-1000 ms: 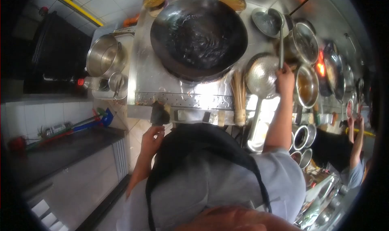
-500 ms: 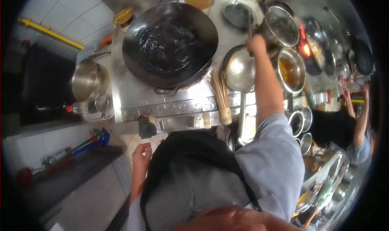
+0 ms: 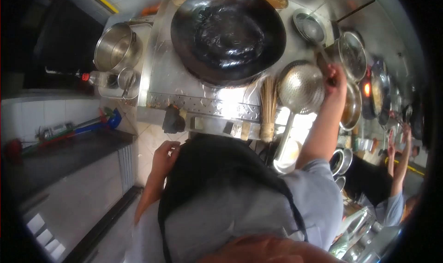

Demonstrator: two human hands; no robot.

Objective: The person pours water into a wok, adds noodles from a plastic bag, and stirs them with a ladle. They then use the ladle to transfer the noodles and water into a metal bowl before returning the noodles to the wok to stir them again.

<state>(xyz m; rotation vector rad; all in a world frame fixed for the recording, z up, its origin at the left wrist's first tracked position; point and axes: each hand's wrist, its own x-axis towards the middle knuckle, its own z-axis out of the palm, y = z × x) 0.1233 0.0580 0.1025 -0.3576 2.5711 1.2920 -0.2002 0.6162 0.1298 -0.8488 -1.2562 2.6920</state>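
Note:
My right hand is wrapped round the handle of a metal ladle at the back right of the stove. Just left of that hand, a round perforated skimmer lies with its handle towards me. My left hand hangs beside the black apron, empty, its fingers loosely bent. A big black wok holding dark, shiny liquid sits in the middle of the steel stove. Between wok and skimmer stands a bamboo wok brush.
At left are a steel pot and a plastic bottle with a red cap. A pot with a strainer and a pot of brown liquid stand right of my hand. Flame glows beyond; another person's arms reach in at far right.
The view has shifted, so the wok and stove sit further right. My right hand still grips the ladle, whose bowl now shows plainly with its handle slanting towards me. My left hand stays low.

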